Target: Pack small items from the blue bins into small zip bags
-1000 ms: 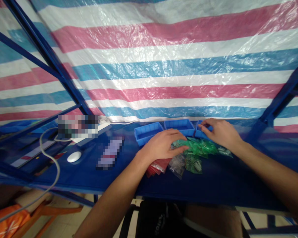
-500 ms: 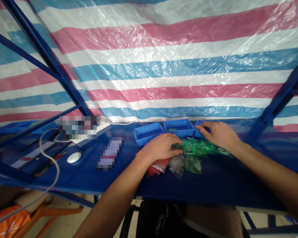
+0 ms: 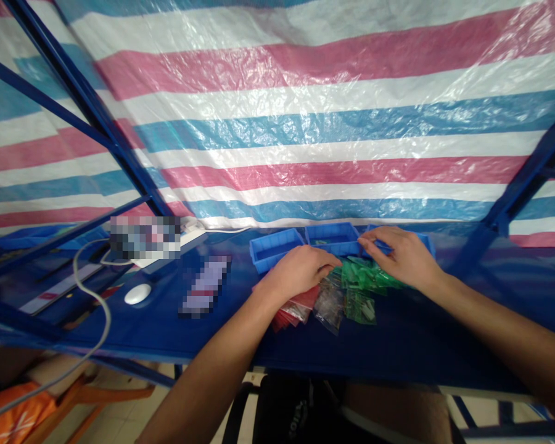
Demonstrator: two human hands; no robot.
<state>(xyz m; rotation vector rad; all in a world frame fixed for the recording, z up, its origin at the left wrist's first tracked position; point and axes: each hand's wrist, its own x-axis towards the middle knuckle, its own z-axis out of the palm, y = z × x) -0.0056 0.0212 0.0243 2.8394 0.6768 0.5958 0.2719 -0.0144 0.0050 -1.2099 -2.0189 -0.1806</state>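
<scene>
My left hand (image 3: 300,269) is over the pile of small bags, its thumb and fingers drawn together at the green bags' left edge. What lies between those fingertips is hidden. Beneath the hand are red bags (image 3: 296,311); a clear bag of small dark parts (image 3: 329,306) lies just right of them. Green bags (image 3: 363,272) spread between my two hands, with a small green bag of pale pieces (image 3: 361,307) in front. My right hand (image 3: 400,254) hovers at the right blue bin (image 3: 424,240), fingers stretched and slightly apart near its left rim, with nothing visible in them.
A middle blue bin (image 3: 333,248) holds a few small greenish pieces; a left blue bin (image 3: 277,251) stands beside it. Further left are a blurred-out flat object (image 3: 206,287), a white mouse (image 3: 137,294) and a grey cable (image 3: 106,308). A striped sheet (image 3: 305,123) hangs behind the blue table (image 3: 398,345).
My left fingers and thumb have closed together over the bags. My right hand has shifted slightly left, its fingers straighter, and more of the right bin shows.
</scene>
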